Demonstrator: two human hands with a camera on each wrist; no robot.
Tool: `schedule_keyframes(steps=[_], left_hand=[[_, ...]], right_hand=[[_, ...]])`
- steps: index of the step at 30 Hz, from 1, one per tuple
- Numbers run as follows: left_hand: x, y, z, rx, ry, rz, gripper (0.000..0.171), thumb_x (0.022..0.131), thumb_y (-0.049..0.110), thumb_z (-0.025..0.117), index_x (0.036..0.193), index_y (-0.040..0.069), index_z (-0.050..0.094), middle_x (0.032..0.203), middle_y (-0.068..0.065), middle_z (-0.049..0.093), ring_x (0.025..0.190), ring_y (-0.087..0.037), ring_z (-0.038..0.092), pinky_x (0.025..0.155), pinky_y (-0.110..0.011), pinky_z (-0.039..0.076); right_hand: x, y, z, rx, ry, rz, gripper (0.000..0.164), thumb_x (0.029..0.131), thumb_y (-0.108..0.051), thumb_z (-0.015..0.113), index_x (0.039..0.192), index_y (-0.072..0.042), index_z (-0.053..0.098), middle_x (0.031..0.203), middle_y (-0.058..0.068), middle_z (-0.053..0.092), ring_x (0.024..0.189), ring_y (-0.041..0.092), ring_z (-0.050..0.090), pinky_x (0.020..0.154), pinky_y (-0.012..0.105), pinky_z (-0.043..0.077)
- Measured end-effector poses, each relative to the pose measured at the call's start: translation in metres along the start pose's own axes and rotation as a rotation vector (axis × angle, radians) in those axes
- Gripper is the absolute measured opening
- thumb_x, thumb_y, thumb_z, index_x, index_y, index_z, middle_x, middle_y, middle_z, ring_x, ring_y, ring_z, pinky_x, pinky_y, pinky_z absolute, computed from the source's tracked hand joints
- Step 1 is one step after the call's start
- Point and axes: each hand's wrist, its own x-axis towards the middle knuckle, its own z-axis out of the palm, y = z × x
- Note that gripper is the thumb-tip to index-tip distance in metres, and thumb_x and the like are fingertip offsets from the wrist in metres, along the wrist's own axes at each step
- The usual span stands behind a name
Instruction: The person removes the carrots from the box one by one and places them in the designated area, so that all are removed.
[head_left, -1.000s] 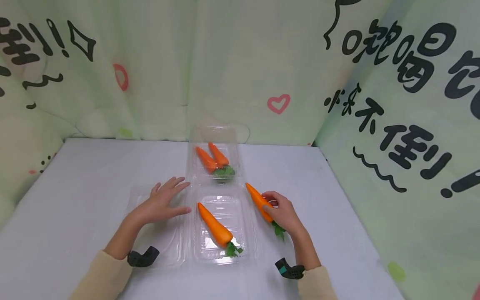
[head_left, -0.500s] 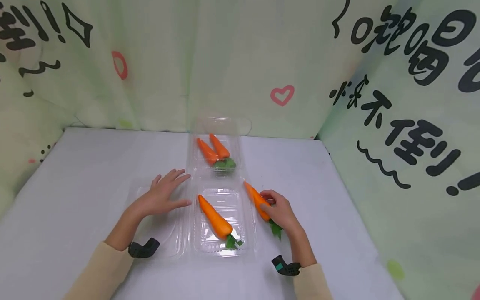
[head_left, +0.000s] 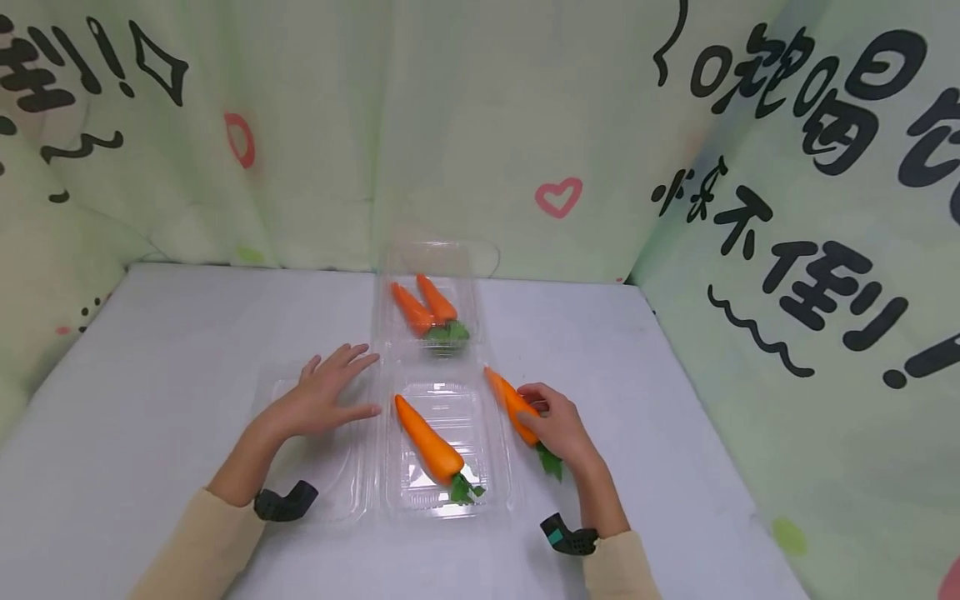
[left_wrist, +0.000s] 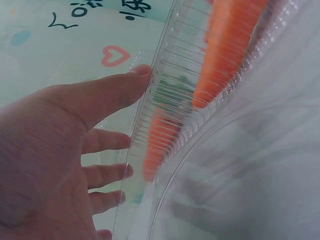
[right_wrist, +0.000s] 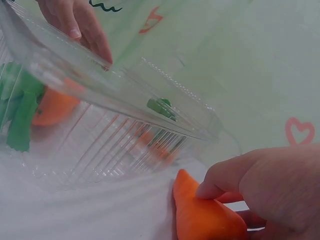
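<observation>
In the head view, a clear plastic clamshell box [head_left: 491,500] lies open on the table with one carrot [head_left: 427,437] inside, leafy end toward me. Just right of its rim, my right hand [head_left: 562,423] pinches a second carrot [head_left: 504,398] between thumb and fingers. That carrot's green top [head_left: 550,460] shows below the hand; the right wrist view has its orange body [right_wrist: 205,215] up close. My left hand [head_left: 330,402] is spread over the box's left side, fingers extended. In the left wrist view, its thumb [left_wrist: 115,90] and fingertips lie along the box's clear edge.
Behind the near box stands another clear box [head_left: 384,333] with two carrots [head_left: 411,308] in it. The white table [head_left: 187,333] meets a printed pale green curtain [head_left: 465,125] at the back and sides. The near box's lid [head_left: 330,483] lies flat on the left.
My right hand has shifted slightly left with the carrot, closer to the box rim. The left hand stays in place. The head view has tilted a little.
</observation>
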Motion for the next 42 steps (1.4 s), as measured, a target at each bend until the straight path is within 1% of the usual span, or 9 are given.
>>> schedule_keyframes(steps=[5,8,12,15,19,28,34,42], left_hand=[[0.001,0.001,-0.001,0.003,-0.013,-0.007,0.08,0.083,0.046,0.07,0.148,0.013,0.038,0.156,-0.018,0.03,0.144,-0.043,0.019,0.112,-0.072,0.005],[0.001,0.001,-0.003,0.01,-0.008,-0.008,0.08,0.083,0.047,0.07,0.148,0.013,0.038,0.155,-0.019,0.031,0.144,-0.043,0.021,0.111,-0.073,0.006],[0.002,0.0,-0.004,0.012,-0.01,-0.011,0.08,0.083,0.048,0.069,0.148,0.012,0.038,0.155,-0.02,0.03,0.143,-0.043,0.021,0.111,-0.073,0.005],[0.002,0.0,-0.004,0.014,-0.011,-0.017,0.08,0.083,0.048,0.07,0.148,0.012,0.038,0.155,-0.02,0.03,0.143,-0.043,0.02,0.111,-0.072,0.005],[0.002,0.001,-0.005,0.012,-0.008,-0.019,0.08,0.083,0.047,0.07,0.148,0.012,0.038,0.155,-0.02,0.03,0.144,-0.044,0.02,0.112,-0.072,0.004],[0.001,0.001,-0.004,0.006,-0.012,-0.023,0.081,0.083,0.047,0.07,0.148,0.013,0.037,0.156,-0.02,0.029,0.144,-0.043,0.018,0.112,-0.072,0.004],[0.001,0.001,-0.003,0.01,-0.017,-0.036,0.081,0.082,0.048,0.07,0.148,0.013,0.038,0.156,-0.02,0.029,0.144,-0.043,0.019,0.112,-0.072,0.004],[0.001,0.001,-0.003,0.013,-0.009,-0.03,0.081,0.083,0.047,0.07,0.149,0.014,0.037,0.157,-0.018,0.028,0.145,-0.042,0.017,0.113,-0.071,0.004]], right_hand=[[0.0,0.001,-0.001,-0.009,0.002,-0.001,0.034,0.089,-0.013,0.065,0.122,-0.01,0.061,0.122,0.011,0.063,0.105,0.025,0.059,0.086,0.037,0.058],[0.0,0.0,-0.001,0.0,0.003,-0.004,0.035,0.088,-0.014,0.066,0.123,-0.011,0.061,0.122,0.011,0.063,0.105,0.026,0.059,0.087,0.038,0.057],[-0.001,-0.002,-0.001,-0.005,0.012,-0.024,0.037,0.088,-0.015,0.066,0.124,-0.01,0.06,0.121,0.012,0.063,0.105,0.027,0.06,0.087,0.038,0.057],[-0.002,-0.003,-0.001,-0.001,0.02,-0.046,0.038,0.088,-0.016,0.067,0.125,-0.009,0.06,0.12,0.012,0.064,0.105,0.026,0.059,0.09,0.04,0.056],[0.0,-0.006,-0.003,0.025,0.025,-0.048,0.038,0.088,-0.017,0.068,0.125,-0.009,0.06,0.119,0.011,0.064,0.107,0.025,0.059,0.095,0.043,0.053],[0.003,-0.012,-0.013,0.045,0.024,-0.048,0.04,0.091,-0.022,0.066,0.128,-0.009,0.058,0.123,0.011,0.063,0.11,0.025,0.058,0.098,0.043,0.052],[0.002,-0.02,-0.017,0.056,0.021,-0.085,0.04,0.092,-0.021,0.065,0.129,-0.009,0.058,0.123,0.009,0.063,0.11,0.023,0.058,0.099,0.042,0.051],[-0.004,-0.038,-0.02,0.089,0.014,-0.153,0.037,0.092,-0.019,0.065,0.128,-0.009,0.058,0.121,0.009,0.064,0.11,0.023,0.06,0.097,0.043,0.052]])
